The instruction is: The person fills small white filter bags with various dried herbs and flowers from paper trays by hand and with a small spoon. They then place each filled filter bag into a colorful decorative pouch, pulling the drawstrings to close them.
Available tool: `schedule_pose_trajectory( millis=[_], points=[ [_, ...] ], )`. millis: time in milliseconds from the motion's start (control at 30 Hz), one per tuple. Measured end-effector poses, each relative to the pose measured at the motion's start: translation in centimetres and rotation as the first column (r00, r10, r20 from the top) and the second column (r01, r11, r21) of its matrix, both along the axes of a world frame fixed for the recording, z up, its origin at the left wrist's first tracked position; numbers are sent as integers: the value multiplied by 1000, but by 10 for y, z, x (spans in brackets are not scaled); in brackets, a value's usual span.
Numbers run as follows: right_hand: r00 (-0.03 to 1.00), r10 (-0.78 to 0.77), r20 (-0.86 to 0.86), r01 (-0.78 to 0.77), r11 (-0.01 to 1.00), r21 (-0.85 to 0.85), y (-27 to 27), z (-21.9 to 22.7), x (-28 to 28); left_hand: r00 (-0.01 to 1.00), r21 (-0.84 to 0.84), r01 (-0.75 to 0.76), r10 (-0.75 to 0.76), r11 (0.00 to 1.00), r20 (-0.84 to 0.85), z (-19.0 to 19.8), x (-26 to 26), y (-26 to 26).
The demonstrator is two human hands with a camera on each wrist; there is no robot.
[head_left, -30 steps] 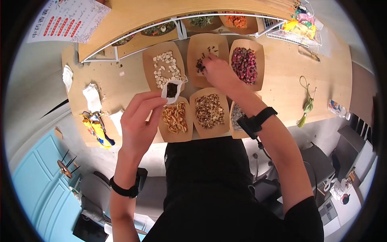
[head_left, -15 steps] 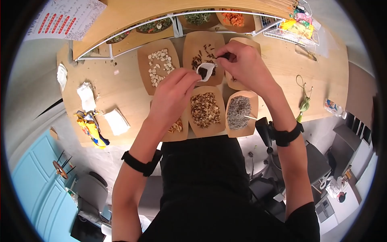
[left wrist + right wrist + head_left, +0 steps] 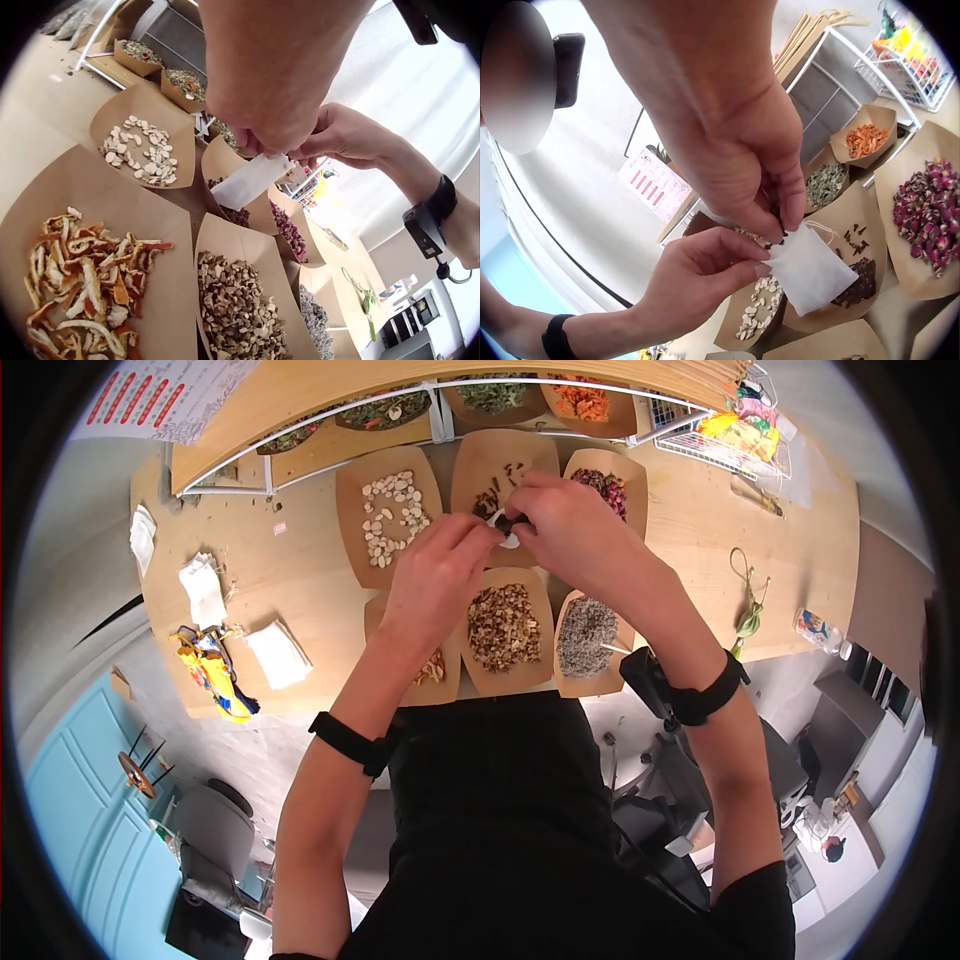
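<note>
The white pouch (image 3: 814, 274) is hanging over the paper tray (image 3: 485, 457) of dark dried pieces. With my left hand (image 3: 690, 276) I pinch its upper edge; my right hand (image 3: 739, 176) pinches some dark bits (image 3: 783, 237) at its opening.

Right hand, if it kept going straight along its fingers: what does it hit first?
Most likely the white drawstring pouch, right below the right hand's fingertips. The left hand's fingertips are nearly as close; depth is unclear.

Matt brown paper trays (image 3: 385, 565) sit on a smooth, pale wood table (image 3: 240, 580).
</note>
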State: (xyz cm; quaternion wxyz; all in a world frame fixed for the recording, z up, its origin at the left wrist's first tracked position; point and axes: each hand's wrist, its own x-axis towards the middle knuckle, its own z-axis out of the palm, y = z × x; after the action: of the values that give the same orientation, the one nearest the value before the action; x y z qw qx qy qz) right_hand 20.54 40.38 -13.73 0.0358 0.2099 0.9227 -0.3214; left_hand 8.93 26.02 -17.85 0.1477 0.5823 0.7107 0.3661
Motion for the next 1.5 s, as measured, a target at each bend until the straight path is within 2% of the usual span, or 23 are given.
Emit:
schedule_pose_trajectory(
  millis=[133,233,333,400,467,533,567,633,700,833,900,967,1000,1067,1100,1167,1200,1233,1333,1367,1400,1467,1500],
  points=[
    [1000,7,-25,-6,999,32,-2,-1,-3,1000,6,-4,4,1000,3,0,0,0],
    [997,-21,-68,16,998,-65,-1,5,-3,1000,3,-13,13,1000,22,-1,0,0],
    [993,-98,-71,87,984,-154,0,15,-2,998,-3,-29,29,1000,51,-2,0,0],
    [973,-232,11,226,935,-275,1,29,2,995,1,-49,49,999,88,2,2,0],
    [959,-271,-87,238,931,-276,3,26,18,992,8,-67,66,998,108,15,-1,-2],
    [930,-309,-198,250,928,-276,0,31,25,985,-34,-37,42,999,165,44,-8,-6],
    [930,-270,-247,199,939,-280,-4,37,27,989,-29,-36,40,999,145,63,-11,-8],
    [921,-240,-307,149,945,-292,-11,53,29,969,-188,0,46,982,241,107,-16,-15],
    [884,-143,-446,14,960,-279,-18,80,20,974,-170,-11,50,985,222,146,-18,-23],
    [902,-126,-414,-23,942,-336,-27,134,12,982,-97,-76,92,992,166,199,-25,-41],
    [898,-160,-410,-8,926,-378,-34,157,12,947,-82,-156,173,984,272,217,-32,-52],
    [899,-204,-388,19,903,-430,-44,180,12,950,-53,-145,154,988,272,238,-34,-62],
    [909,-254,-331,61,866,-497,-48,191,11,916,-13,-175,168,985,364,248,-31,-66],
    [896,-263,-358,34,844,-535,-58,207,10,827,29,-183,138,983,545,258,-32,-77],
    [888,-275,-368,5,807,-590,-65,214,9,826,46,-181,127,982,549,260,-35,-83],
    [888,-283,-363,16,806,-592,-79,234,6,565,126,-50,-76,991,822,263,-40,-90],
    [888,-294,-352,21,793,-609,-87,242,3,445,166,-3,-147,986,883,261,-38,-93],
    [892,-283,-353,21,805,-593,-95,246,0,441,186,-9,-163,983,883,256,-37,-96],
    [884,-319,-343,107,850,-515,-122,256,-8,472,61,-84,-14,995,881,243,-40,-111],
    [868,-381,-318,176,835,-521,-130,259,-10,470,75,-80,-29,994,882,240,-44,-117],
    [846,-444,-295,245,815,-524,-138,262,-11,441,47,-89,-3,995,897,237,-47,-124],
    [844,-452,-288,252,809,-530,-150,261,-11,413,29,-89,11,996,911,239,-49,-137],
    [846,-454,-279,248,799,-547,-155,259,-12,350,1,-91,31,996,936,242,-50,-143]
  ],
)
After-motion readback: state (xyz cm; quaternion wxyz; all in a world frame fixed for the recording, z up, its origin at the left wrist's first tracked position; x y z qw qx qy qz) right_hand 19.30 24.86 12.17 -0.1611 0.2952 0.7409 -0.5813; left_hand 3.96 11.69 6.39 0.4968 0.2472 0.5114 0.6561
